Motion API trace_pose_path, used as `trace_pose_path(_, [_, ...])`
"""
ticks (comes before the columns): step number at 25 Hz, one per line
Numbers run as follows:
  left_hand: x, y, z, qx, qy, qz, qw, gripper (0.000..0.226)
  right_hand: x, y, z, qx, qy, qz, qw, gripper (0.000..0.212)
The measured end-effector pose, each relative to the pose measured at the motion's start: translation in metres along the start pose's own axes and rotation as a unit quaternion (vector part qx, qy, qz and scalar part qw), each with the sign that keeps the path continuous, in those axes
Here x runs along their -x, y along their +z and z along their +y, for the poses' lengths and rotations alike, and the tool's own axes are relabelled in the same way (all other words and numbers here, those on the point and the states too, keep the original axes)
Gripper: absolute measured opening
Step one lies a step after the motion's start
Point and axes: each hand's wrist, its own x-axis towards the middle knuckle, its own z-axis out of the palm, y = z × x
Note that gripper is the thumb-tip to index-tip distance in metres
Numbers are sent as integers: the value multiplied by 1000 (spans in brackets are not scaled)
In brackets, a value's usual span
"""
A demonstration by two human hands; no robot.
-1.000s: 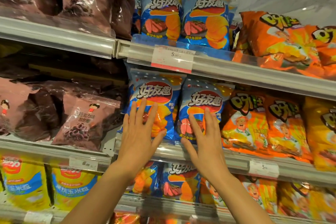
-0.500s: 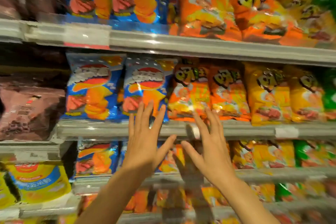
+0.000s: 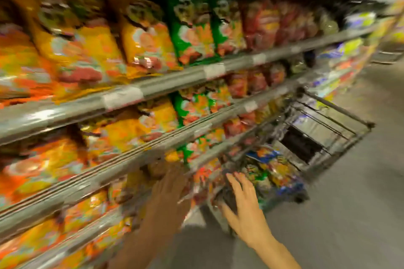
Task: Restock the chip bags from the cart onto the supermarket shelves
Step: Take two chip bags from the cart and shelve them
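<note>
The view is blurred by motion. A metal shopping cart (image 3: 328,129) stands in the aisle at the right, against the shelves, with several colourful chip bags (image 3: 269,168) lying in its basket. My right hand (image 3: 244,209) is stretched out with spread fingers just short of the cart's near end and holds nothing. To its left, my left hand (image 3: 168,194) is open too, hovering in front of a lower shelf rail. The shelves (image 3: 153,87) hold rows of orange, yellow, green and red chip bags (image 3: 144,35).
Grey aisle floor (image 3: 349,225) opens to the right of the cart and toward me. Shelf rails with white price tags (image 3: 122,98) run diagonally from lower left to upper right. More stocked shelving continues far down the aisle.
The view has swung right and down, from the blue chip bags to the cart. Both hands have left the shelf front and dropped lower, the right one moving toward the cart.
</note>
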Motion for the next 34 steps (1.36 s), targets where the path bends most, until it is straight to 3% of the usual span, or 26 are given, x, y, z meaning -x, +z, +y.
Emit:
trace_pose_path(6, [-86, 117, 52, 40, 34, -141, 989, 48, -7, -39, 123, -19, 150, 14, 988, 73])
trace_pose_path(15, [-254, 261, 47, 107, 41, -407, 906, 54, -83, -38, 237, -85, 353, -30, 931, 65])
trace_pose_path(23, [-358, 333, 34, 57, 25, -494, 867, 51, -176, 2, 298, -147, 445, -86, 879, 61])
trace_pose_path(29, [-436, 398, 49, 45, -37, -502, 863, 50, -236, 38, 387, -244, 553, -95, 791, 60])
trace_pose_path(32, [-475, 446, 58, 26, -76, -499, 863, 51, -256, 69, 450, -276, 622, -90, 727, 55])
trace_pose_path(34, [-501, 478, 66, 21, -108, -493, 863, 56, -265, 91, 485, -327, 670, -78, 662, 48])
